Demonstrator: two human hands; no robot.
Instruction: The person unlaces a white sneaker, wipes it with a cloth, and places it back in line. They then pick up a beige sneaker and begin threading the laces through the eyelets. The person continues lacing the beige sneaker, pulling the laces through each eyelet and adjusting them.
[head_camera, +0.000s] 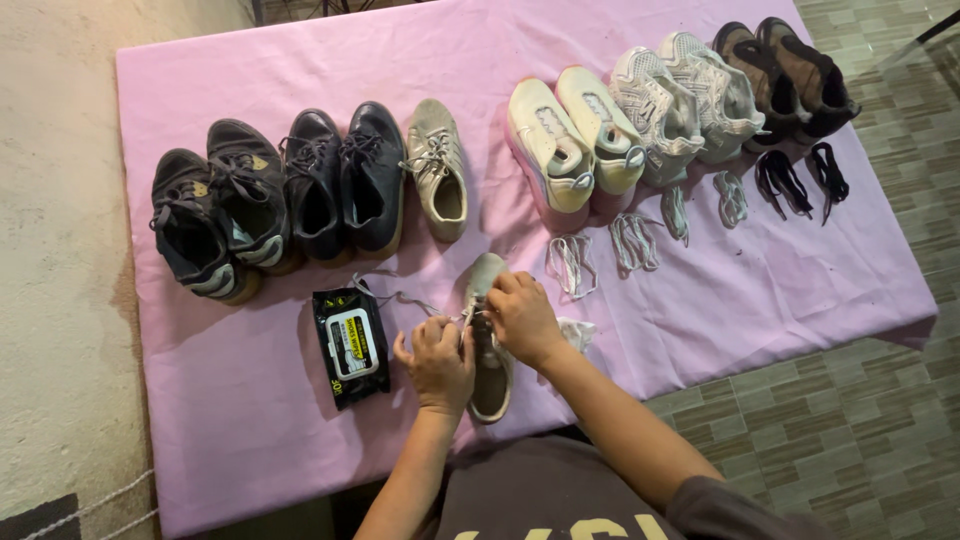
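A grey-beige sneaker (489, 375) lies toe-away on the pink cloth (750, 290) near the front edge. My left hand (437, 362) pinches its grey lace (395, 293) at the shoe's left side. My right hand (522, 315) grips the lacing over the tongue. The lace's loose end trails up and left across the cloth. The matching single sneaker (437, 168) stands in the row behind.
A black wipes pack (351, 344) lies left of my hands, a crumpled white wipe (578, 333) right. Behind stand black sneakers (275, 195), cream shoes (572, 140), white knit shoes (685, 98) and brown shoes (790, 75). Loose white laces (600, 255) and black laces (800, 180) lie before them.
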